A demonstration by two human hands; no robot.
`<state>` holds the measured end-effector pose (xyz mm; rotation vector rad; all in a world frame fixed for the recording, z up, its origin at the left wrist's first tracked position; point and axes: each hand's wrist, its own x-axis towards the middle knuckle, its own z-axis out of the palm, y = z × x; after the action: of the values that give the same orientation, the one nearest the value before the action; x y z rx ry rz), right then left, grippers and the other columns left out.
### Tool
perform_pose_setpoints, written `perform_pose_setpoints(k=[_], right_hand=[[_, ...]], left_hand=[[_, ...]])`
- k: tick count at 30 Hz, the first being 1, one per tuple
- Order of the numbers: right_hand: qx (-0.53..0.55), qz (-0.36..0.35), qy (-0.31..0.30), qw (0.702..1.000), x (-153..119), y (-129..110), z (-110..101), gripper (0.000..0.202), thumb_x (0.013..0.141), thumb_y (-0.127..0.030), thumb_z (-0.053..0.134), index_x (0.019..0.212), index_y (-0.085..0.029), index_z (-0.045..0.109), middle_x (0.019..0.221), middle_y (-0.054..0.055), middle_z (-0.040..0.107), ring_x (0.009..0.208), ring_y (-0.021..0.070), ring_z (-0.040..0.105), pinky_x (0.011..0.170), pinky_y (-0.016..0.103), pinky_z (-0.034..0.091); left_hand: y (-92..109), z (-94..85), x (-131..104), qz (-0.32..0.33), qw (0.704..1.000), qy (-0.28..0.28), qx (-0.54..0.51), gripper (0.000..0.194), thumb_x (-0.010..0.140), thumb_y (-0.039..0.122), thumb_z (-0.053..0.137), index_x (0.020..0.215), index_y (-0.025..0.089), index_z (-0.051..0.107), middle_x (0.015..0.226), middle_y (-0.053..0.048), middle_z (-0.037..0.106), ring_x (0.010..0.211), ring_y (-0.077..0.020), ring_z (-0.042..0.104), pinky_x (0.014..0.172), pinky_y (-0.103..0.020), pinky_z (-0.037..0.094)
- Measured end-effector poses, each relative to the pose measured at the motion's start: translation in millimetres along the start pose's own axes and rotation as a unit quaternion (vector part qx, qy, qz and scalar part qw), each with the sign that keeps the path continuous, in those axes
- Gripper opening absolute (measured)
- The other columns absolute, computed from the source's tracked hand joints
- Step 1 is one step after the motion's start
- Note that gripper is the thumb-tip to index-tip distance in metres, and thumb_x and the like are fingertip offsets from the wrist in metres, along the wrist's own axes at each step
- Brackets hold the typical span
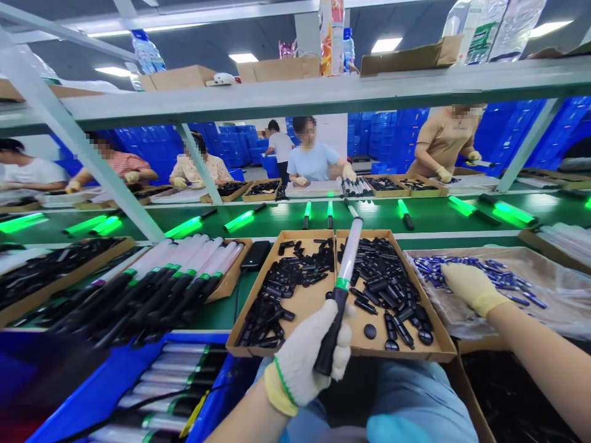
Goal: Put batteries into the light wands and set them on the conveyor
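Observation:
My left hand (314,354), in a white glove with a green edge, is wrapped round the black handle of a light stick (349,258). The stick tilts up, its clear tube away from me and a green band at the middle. Beneath it lies a cardboard tray (302,301) of small black parts in two compartments. At the right, my right hand (471,286), also gloved, reaches into a plastic-lined box (545,311) of small blue batteries (521,286). Its fingertips point down among the batteries, and whether they hold one is hidden.
Many light sticks (157,283) are piled at the left, above a blue bin (184,375) holding more. Glowing green sticks (240,219) lie on the green conveyor (286,215). A metal shelf (295,95) crosses above. Several people work on the far side.

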<state>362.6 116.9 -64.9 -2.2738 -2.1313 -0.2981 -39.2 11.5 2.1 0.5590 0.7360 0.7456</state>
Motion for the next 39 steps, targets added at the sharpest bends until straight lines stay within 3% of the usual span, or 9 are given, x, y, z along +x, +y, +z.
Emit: perform_pose_setpoints(k=[3, 7, 9, 11, 16, 22, 27, 35, 39], right_hand=[[0.031, -0.005, 0.034, 0.999, -13.5, -4.1, -25.2, 0.021, 0.094, -0.017, 0.052, 0.08, -0.012, 0.067, 0.085, 0.014, 0.071, 0.082, 0.0237, 0.069, 0.074, 0.036, 0.05], [0.144, 0.012, 0.139, 0.98, -61.0, -48.2, -63.6, 0.029, 0.098, -0.036, 0.045, 0.103, -0.017, 0.067, 0.101, 0.012, 0.073, 0.089, 0.0237, 0.07, 0.072, 0.033, 0.052], [0.306, 0.01, 0.217, 0.927, -95.7, -87.6, -78.5, 0.028, 0.092, -0.045, 0.054, 0.102, -0.023, 0.067, 0.096, 0.005, 0.074, 0.081, 0.0218, 0.071, 0.07, 0.031, 0.054], [0.424, -0.051, 0.213, 0.879, -127.2, -128.8, -88.0, 0.025, 0.09, -0.046, 0.058, 0.1, -0.025, 0.068, 0.095, 0.003, 0.073, 0.083, 0.0202, 0.07, 0.074, 0.029, 0.056], [0.608, 0.0, 0.105, 0.787, -155.8, -186.8, -90.1, 0.024, 0.088, -0.045, 0.061, 0.1, -0.024, 0.068, 0.1, 0.005, 0.073, 0.088, 0.02, 0.071, 0.073, 0.025, 0.059], [0.801, 0.018, -0.033, 0.597, -146.4, -200.9, -85.8, 0.032, 0.091, -0.053, 0.059, 0.094, -0.022, 0.066, 0.098, 0.008, 0.071, 0.09, 0.0237, 0.069, 0.081, 0.037, 0.059], [0.794, 0.036, -0.025, 0.606, -141.0, -216.7, -77.4, 0.033, 0.09, -0.053, 0.061, 0.096, -0.021, 0.067, 0.103, 0.009, 0.07, 0.099, 0.0242, 0.065, 0.09, 0.038, 0.054], [0.889, 0.056, -0.12, 0.438, -139.1, -234.6, -84.8, 0.03, 0.088, -0.05, 0.066, 0.096, -0.021, 0.064, 0.103, 0.007, 0.069, 0.096, 0.0238, 0.067, 0.087, 0.04, 0.055], [0.88, 0.062, -0.118, 0.456, -140.0, -243.3, -90.4, 0.033, 0.089, -0.052, 0.064, 0.095, -0.02, 0.061, 0.102, 0.007, 0.068, 0.095, 0.0227, 0.067, 0.086, 0.039, 0.056]], left_hand=[[-4.7, 3.4, -1.9, -0.02, 0.998, -0.009, -0.05, 0.046, 0.09, 0.052, 0.057, 0.119, 0.015, 0.06, 0.073, 0.001, 0.053, 0.05, -0.007, 0.053, 0.04, -0.016, 0.041], [-9.6, 6.7, -0.6, -0.034, 0.994, 0.013, -0.099, 0.043, 0.092, 0.051, 0.055, 0.113, 0.015, 0.06, 0.072, 0.0, 0.055, 0.05, -0.0087, 0.056, 0.041, -0.017, 0.042], [-13.9, 6.8, 2.6, -0.05, 0.992, 0.023, -0.116, 0.042, 0.093, 0.052, 0.053, 0.108, 0.013, 0.06, 0.073, -0.002, 0.057, 0.052, -0.0091, 0.058, 0.042, -0.017, 0.044], [-19.0, 6.6, 5.1, -0.049, 0.992, 0.026, -0.112, 0.042, 0.092, 0.052, 0.054, 0.11, 0.015, 0.058, 0.072, -0.001, 0.057, 0.051, -0.0086, 0.057, 0.042, -0.016, 0.044], [-24.3, 10.0, -2.3, 0.022, 0.998, 0.005, 0.064, 0.037, 0.084, 0.037, 0.065, 0.113, 0.016, 0.055, 0.059, 0.003, 0.058, 0.038, -0.0078, 0.048, 0.035, -0.016, 0.039], [-22.3, 12.5, -13.9, 0.03, 0.993, -0.036, 0.113, 0.035, 0.085, 0.043, 0.059, 0.106, 0.016, 0.054, 0.063, -0.004, 0.065, 0.035, -0.0079, 0.051, 0.033, -0.014, 0.04], [-30.1, 10.4, -9.0, 0.039, 0.993, 0.007, 0.107, 0.036, 0.085, 0.053, 0.059, 0.094, 0.019, 0.05, 0.068, 0.002, 0.058, 0.044, -0.0135, 0.061, 0.038, -0.024, 0.052], [-21.6, -1.1, -11.8, 0.067, 0.967, 0.041, 0.241, 0.029, 0.09, 0.027, 0.053, 0.116, 0.017, 0.055, 0.063, 0.001, 0.061, 0.044, -0.0091, 0.057, 0.045, -0.019, 0.051], [-19.5, -8.6, -8.5, 0.14, 0.95, 0.072, 0.271, 0.025, 0.088, 0.029, 0.057, 0.11, 0.018, 0.061, 0.085, -0.004, 0.065, 0.071, -0.0155, 0.067, 0.059, -0.025, 0.059]])
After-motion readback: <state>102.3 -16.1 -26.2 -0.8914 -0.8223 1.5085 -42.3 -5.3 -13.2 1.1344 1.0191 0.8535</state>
